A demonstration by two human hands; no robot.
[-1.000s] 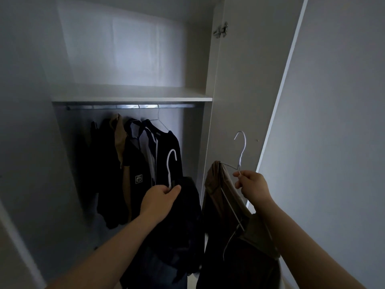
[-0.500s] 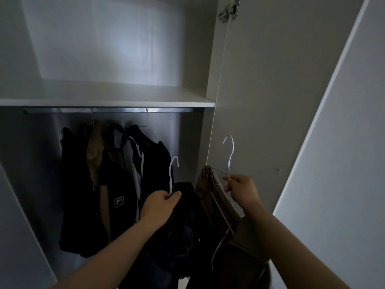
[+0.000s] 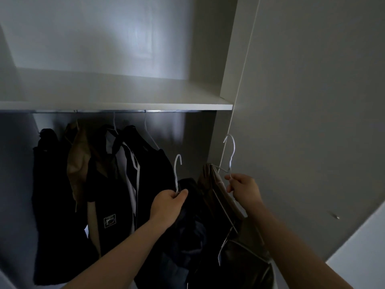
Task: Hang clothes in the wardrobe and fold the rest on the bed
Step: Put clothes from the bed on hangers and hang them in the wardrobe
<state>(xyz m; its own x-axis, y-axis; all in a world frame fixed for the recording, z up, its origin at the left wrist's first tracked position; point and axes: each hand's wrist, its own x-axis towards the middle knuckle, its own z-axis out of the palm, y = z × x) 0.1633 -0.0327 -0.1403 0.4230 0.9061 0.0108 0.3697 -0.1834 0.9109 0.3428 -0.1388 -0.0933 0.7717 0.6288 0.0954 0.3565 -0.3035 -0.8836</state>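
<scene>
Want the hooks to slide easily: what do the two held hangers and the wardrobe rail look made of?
Left hanger: thin white wire, probably plastic-coated metal, judging by the slim, smooth hook. Right hanger: the same look. Rail: polished metal, going by its bright glints; only a sliver shows.

A rail (image 3: pixel 108 111) runs just under the shelf (image 3: pixel 125 94), with a row of clothes (image 3: pixel 108 184) hanging from it at the left. Right of that row, below the rail, the left hand (image 3: pixel 167 205) holds a hanger (image 3: pixel 177 172) over a garment (image 3: pixel 187 236). Further right, beside the door (image 3: pixel 312 122), the right hand (image 3: pixel 243 190) holds a second hanger (image 3: pixel 230 155) bearing another garment (image 3: pixel 208 180).
</scene>
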